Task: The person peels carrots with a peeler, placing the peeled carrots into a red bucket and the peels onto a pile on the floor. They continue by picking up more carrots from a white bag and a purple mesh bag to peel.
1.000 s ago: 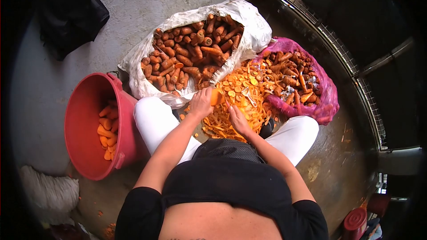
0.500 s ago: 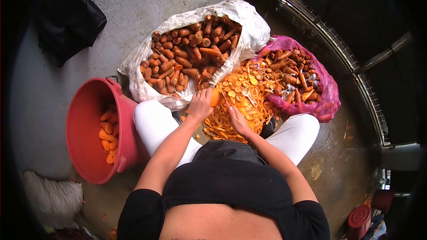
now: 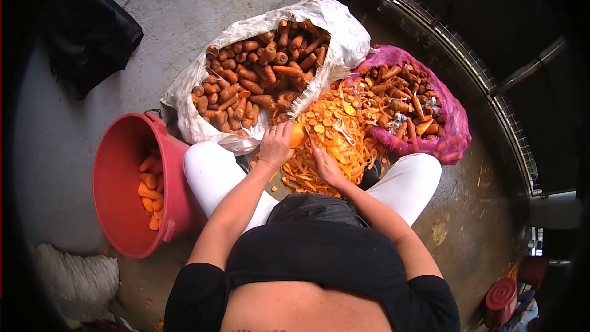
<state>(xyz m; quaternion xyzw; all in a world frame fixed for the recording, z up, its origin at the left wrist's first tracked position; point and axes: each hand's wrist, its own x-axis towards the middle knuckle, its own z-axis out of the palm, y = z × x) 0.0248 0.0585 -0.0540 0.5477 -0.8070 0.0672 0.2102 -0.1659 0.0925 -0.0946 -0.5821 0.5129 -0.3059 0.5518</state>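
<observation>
My left hand (image 3: 276, 142) grips an orange carrot (image 3: 298, 134) held out over a heap of orange peelings (image 3: 335, 138) between my knees. My right hand (image 3: 327, 165) is closed on a thin peeler whose tip touches the carrot; the tool is mostly hidden by my fingers. Just beyond my hands a white sack (image 3: 347, 37) lies open, full of unpeeled brownish carrots (image 3: 258, 77). To my left a red bucket (image 3: 114, 181) holds several peeled carrots (image 3: 149, 189).
A pink mesh sack (image 3: 455, 123) with more carrots and scraps lies at the right. A black bag (image 3: 92, 31) sits at the upper left, a white cloth bundle (image 3: 74, 273) at the lower left. A metal grille (image 3: 491, 92) runs along the right; a small red container (image 3: 499, 301) is lower right.
My hands stay at the carrot over the peelings, with only small peeling movements. The view has shifted slightly, so the bucket and sacks sit a little differently in frame.
</observation>
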